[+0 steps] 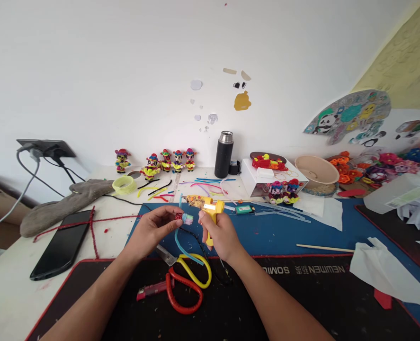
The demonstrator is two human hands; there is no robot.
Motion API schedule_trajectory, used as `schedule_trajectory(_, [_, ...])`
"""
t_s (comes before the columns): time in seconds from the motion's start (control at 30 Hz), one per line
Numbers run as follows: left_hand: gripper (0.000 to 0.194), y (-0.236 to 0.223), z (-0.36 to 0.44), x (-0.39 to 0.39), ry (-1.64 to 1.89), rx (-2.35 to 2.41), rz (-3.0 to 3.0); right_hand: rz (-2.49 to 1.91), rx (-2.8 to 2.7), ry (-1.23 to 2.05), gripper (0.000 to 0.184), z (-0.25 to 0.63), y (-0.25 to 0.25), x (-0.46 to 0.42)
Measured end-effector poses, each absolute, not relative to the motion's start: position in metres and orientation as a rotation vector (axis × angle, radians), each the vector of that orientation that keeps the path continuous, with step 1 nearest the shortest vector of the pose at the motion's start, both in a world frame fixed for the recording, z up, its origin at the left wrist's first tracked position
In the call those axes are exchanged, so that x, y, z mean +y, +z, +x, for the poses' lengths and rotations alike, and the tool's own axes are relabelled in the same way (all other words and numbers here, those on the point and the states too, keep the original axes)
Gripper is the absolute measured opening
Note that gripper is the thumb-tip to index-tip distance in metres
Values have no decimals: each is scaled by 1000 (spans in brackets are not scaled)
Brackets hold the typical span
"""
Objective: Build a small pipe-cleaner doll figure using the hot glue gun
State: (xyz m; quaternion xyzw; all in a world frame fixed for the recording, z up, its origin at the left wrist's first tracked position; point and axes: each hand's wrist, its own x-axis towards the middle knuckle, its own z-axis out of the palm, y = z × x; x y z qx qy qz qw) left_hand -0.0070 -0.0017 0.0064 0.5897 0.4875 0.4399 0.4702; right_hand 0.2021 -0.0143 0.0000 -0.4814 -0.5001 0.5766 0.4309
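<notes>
My right hand (220, 235) is wrapped round the handle of a yellow glue gun (210, 210), whose nozzle points left. My left hand (155, 230) pinches a small pipe-cleaner piece (187, 219) in red, light blue and pale tones, just below the nozzle. Whether the nozzle touches it, I cannot tell. A light-blue pipe cleaner (185, 251) runs from this piece, one end rising beside the nozzle and the other curving down over the scissors. Those scissors (184, 294), with one red and one yellow handle loop, lie below my hands, beside a pink lighter (152, 290).
Several pipe-cleaner figures (165, 161) stand along the wall near a black thermos (224, 156). A phone (62, 244) lies at left. On the right are glue sticks (284, 210), a wooden stick (325, 248) and crumpled tissue (382, 270). A black cable hangs beneath the glue gun.
</notes>
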Motion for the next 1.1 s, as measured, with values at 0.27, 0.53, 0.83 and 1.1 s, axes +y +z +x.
schedule_trajectory(0.27, [42,6,-7,-1,1087,1188,1433,-1203,-1258,1440,54,201,-3,-14])
schedule_trajectory(0.53, [42,5,-8,-1,1095,1174,1405,-1220,-1273,1422,53,201,-5,-15])
schedule_trajectory(0.83, [42,5,-8,-1,1097,1182,1405,-1228,-1276,1425,52,200,-8,-16])
schedule_trajectory(1.1, [44,6,-7,0,1100,1191,1386,-1246,-1296,1418,50,200,-7,-15])
